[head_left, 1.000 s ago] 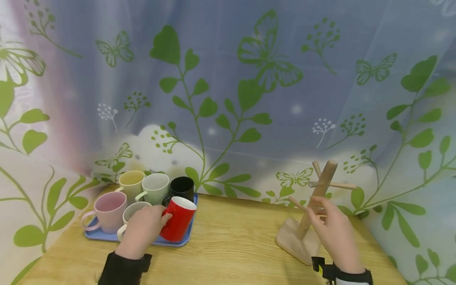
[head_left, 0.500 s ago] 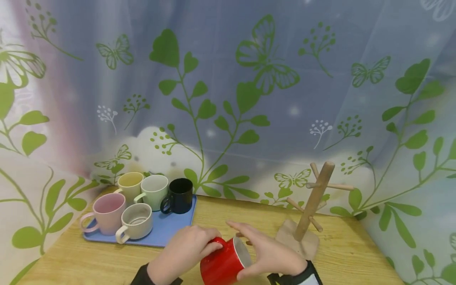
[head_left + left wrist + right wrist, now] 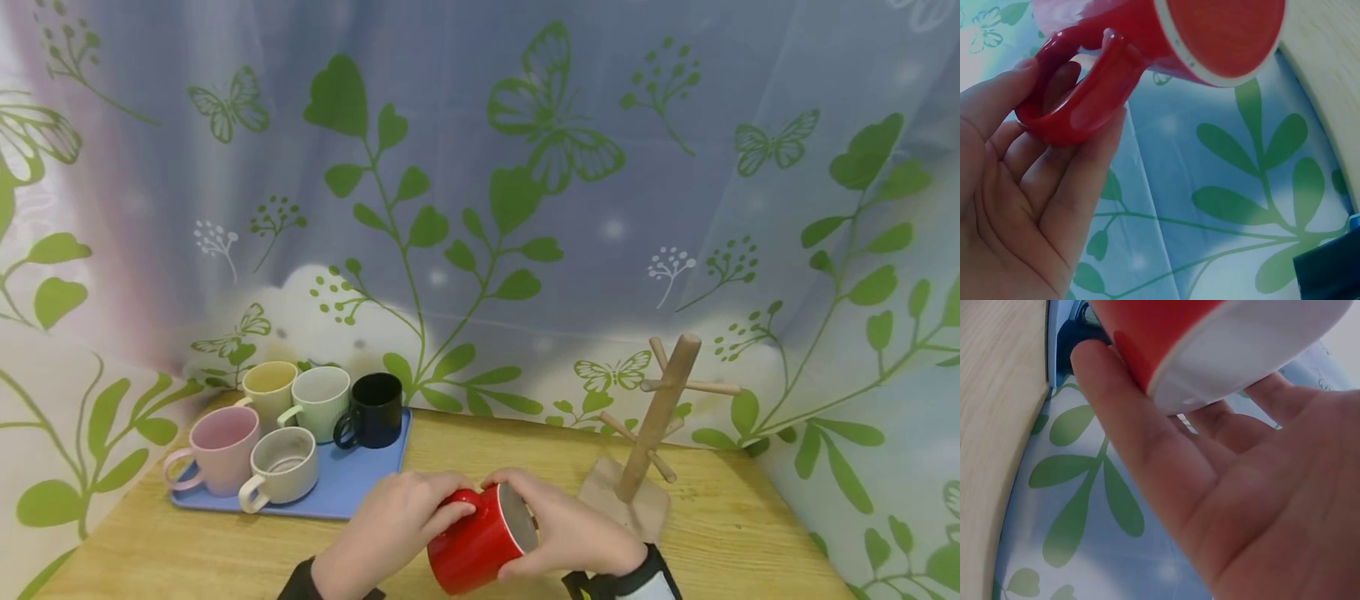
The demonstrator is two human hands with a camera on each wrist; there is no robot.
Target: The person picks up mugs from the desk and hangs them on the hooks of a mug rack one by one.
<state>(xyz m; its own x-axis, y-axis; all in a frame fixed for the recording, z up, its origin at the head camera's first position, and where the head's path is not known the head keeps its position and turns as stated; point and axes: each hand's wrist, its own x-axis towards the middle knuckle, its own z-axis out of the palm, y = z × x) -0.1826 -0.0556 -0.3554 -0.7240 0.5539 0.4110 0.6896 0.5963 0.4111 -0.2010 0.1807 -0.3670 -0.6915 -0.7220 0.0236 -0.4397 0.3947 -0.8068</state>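
A glossy red mug [image 3: 474, 550] with a pale inside is tipped on its side above the table's near edge, its mouth facing right. My left hand [image 3: 393, 523] pinches its handle [image 3: 1100, 94] between thumb and fingers, with the white-ringed base showing in the left wrist view. My right hand [image 3: 576, 523] spans the mouth end, thumb low on the near side and fingers over the upper rim. In the right wrist view those fingers [image 3: 1129, 412] lie against the red wall at the white rim.
A blue tray [image 3: 352, 483] at left bears pink [image 3: 225, 454], cream [image 3: 283, 467], yellow [image 3: 272, 392], pale green [image 3: 321, 404] and black mugs [image 3: 377, 412]. A wooden mug tree [image 3: 648, 433] with several pegs stands at right. A patterned curtain [image 3: 450, 317] hangs behind.
My left hand has carried the red mug off the tray, right and nearer, tipping it over. My right hand has left the mug tree and closed onto the mug's rim.
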